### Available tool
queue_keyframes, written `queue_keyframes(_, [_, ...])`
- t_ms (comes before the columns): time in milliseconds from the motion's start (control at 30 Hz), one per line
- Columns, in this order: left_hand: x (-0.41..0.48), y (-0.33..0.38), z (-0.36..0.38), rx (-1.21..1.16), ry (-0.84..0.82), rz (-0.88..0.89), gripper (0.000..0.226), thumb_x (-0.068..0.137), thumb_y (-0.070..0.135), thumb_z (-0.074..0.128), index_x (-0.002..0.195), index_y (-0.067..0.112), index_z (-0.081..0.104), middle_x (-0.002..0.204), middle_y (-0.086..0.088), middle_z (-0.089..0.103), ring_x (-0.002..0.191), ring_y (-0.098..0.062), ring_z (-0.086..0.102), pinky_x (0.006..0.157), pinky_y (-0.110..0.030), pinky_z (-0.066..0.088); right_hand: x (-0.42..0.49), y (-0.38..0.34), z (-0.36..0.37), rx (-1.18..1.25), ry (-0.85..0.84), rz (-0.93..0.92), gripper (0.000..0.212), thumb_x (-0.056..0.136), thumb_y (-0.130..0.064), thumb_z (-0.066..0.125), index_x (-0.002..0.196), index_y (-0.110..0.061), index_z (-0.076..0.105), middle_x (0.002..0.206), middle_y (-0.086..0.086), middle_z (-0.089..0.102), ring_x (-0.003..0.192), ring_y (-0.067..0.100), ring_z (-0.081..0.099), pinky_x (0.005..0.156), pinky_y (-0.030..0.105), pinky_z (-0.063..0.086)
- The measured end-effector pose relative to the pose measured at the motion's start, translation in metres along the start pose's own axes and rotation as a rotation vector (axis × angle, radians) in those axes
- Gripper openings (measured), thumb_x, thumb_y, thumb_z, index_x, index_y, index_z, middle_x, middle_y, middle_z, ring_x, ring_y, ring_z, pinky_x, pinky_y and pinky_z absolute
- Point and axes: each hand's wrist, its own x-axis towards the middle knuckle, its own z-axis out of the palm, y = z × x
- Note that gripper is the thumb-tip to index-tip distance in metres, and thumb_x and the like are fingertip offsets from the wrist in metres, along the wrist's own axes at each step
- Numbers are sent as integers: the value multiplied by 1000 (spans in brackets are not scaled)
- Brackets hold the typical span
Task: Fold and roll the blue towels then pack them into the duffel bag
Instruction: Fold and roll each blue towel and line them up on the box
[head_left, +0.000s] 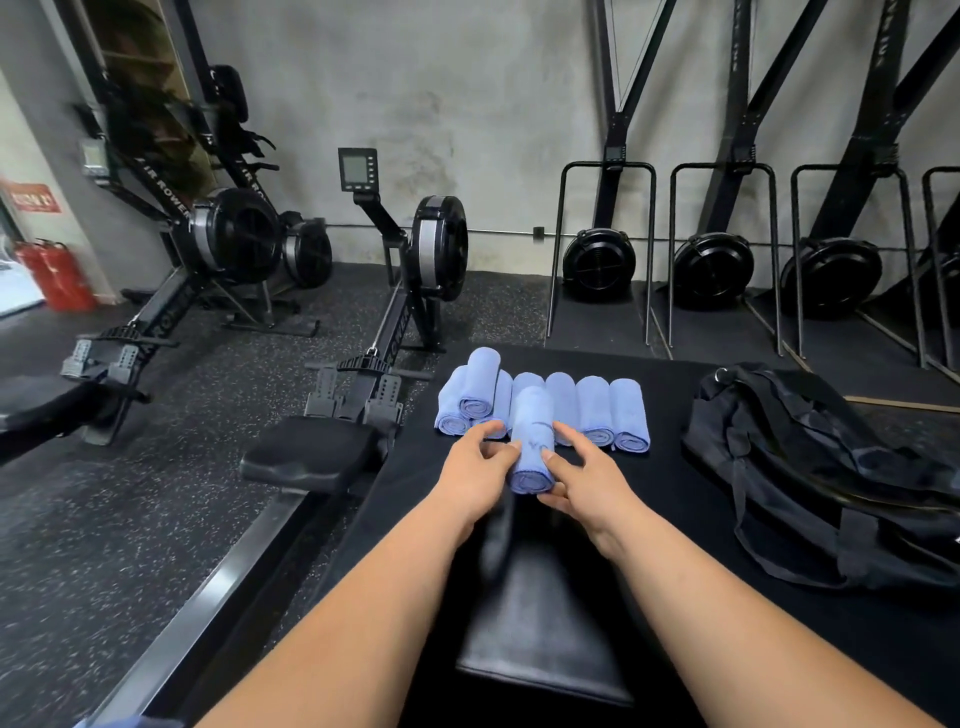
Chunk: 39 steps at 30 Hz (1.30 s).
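Lying between the two hands in the head view, a rolled towel (531, 447) is held with its long axis running straight away from the person. Its near end points toward the wrists and its far end toward the row of rolled towels (595, 410), just beyond the fingertips. Whether it rests on the dark surface (665, 493) or is lifted just clear of it cannot be told.

The left hand (475, 475) is set against the roll's left flank, with the thumb pressed to the cloth and the fingers loosely curled beside it. The right hand (589, 480) is set on the right flank, with the thumb laid on top, the forefinger stretched along the side and the lower fingers (550, 500) tucked under the near end. The roll is thus clamped from both sides.

The duffel bag (831, 467) is slumped well apart to the right of the right-hand fingers, so the right hand is the nearer one for packing. The bag's opening is not clearly shown. A sideways carry to the right, across the roll's axis, is judged to be what packing calls for.

The roll is seen as a pale blue, tight cylinder, with a hemmed spiral at the near end and a small dark mark on its upper face. Being soft cloth, it is judged likely to loosen if released on one side.
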Motion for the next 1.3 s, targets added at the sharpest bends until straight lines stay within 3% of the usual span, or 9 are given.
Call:
queue_keyframes(67, [18, 2, -5, 140, 16, 40, 37, 99, 27, 69, 135, 20, 61, 100, 6, 69, 90, -12, 65, 92, -31, 51, 22, -3, 5, 2, 17, 0, 45, 103, -21, 65, 143, -40, 55, 134, 5, 67, 109, 25, 74, 77, 33, 63])
queue_keyframes(200, [56, 0, -15, 503, 75, 135, 42, 99, 29, 65, 141, 23, 60, 127, -1, 68, 119, -21, 62, 101, -26, 42, 64, -16, 13, -67, 55, -15, 47, 104, -24, 64, 146, -41, 51, 128, 7, 67, 106, 22, 72, 72, 26, 62])
queue_keyframes(333, [87, -6, -22, 857, 111, 259, 50, 99, 33, 63, 148, 28, 54, 139, -7, 51, 129, -32, 42, 110, -37, 36, 108, -18, 21, -272, 153, -41, 58, 94, -44, 64, 149, -50, 45, 132, 4, 69, 109, 23, 71, 96, 44, 60])
queue_keyframes(433, [113, -11, -27, 986, 124, 319, 54, 98, 36, 64, 150, 30, 51, 149, -10, 43, 136, -32, 35, 113, -39, 35, 135, -25, 28, -399, 202, -34, 57, 98, -43, 61, 152, -45, 44, 144, -4, 60, 119, 25, 65, 104, 41, 53])
queue_keyframes(567, [140, -14, -28, 1031, 64, 287, 60, 98, 37, 62, 156, 35, 43, 165, -10, 27, 148, -32, 27, 117, -42, 35, 164, -32, 32, -551, 223, -28, 50, 107, -31, 55, 155, -31, 45, 149, 0, 56, 129, 26, 57, 93, 26, 40])
queue_keyframes(800, [164, -28, -24, 1017, 16, 265, 46, 100, 37, 60, 144, 30, 50, 161, 0, 32, 140, -28, 41, 109, -42, 43, 206, -28, 40, -628, 299, -17, 48, 106, -28, 54, 154, -34, 48, 149, 2, 55, 133, 30, 54, 107, 35, 42])
queue_keyframes(933, [168, -36, -21, 972, 20, 289, 45, 99, 34, 61, 142, 29, 52, 160, 2, 33, 137, -26, 45, 105, -43, 48, 213, -15, 48, -776, 310, -64, 43, 106, -29, 53, 149, -36, 52, 148, -1, 56, 130, 27, 55, 102, 35, 44])
queue_keyframes(1067, [171, -39, -21, 979, 16, 291, 44, 97, 33, 61, 141, 29, 53, 157, 5, 36, 130, -25, 52, 99, -42, 51, 211, -6, 53, -986, 293, -110, 33, 107, -36, 47, 139, -35, 58, 136, 8, 59, 122, 31, 55, 94, 41, 49])
queue_keyframes(1300, [175, -31, -30, 994, -92, 256, 53, 97, 38, 64, 147, 30, 47, 152, 4, 41, 129, -28, 53, 104, -47, 50, 202, -19, 44, -1123, 107, -21, 48, 110, -47, 30, 157, -41, 33, 152, 9, 45, 136, 35, 36, 105, 46, 38])
